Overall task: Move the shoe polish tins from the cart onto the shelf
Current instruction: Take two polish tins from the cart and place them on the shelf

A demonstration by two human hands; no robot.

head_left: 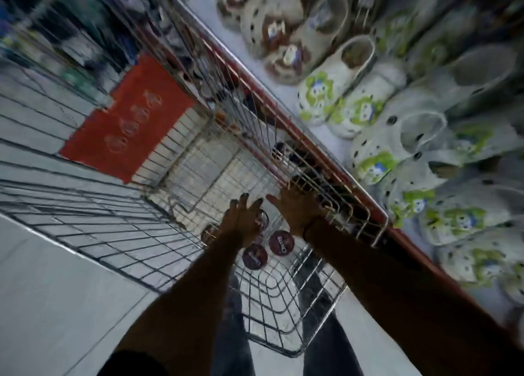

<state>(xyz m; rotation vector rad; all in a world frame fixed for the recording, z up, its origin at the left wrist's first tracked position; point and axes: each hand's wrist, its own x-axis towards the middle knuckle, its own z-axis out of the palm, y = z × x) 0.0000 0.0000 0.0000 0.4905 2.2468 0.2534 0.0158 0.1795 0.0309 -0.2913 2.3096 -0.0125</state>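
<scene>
Reaching: you have both hands down in the cart (119, 228), over the shoe polish tins (281, 242) lying on its wire floor.
Tins: two round maroon lids show clear near your wrists; at least one more sits half hidden under your left hand (243, 219).
Left grip: fingers spread, palm just above that tin, nothing clasped.
Right grip: your right hand (297, 208) is open, up against the cart's side wall.
Risk: snatch flat tins with splayed fingers and one could skid across the wires.
Shelf: the shelf (334, 137) to your right is packed with clogs (326, 92); setting a tin there could knock a clog off.
</scene>
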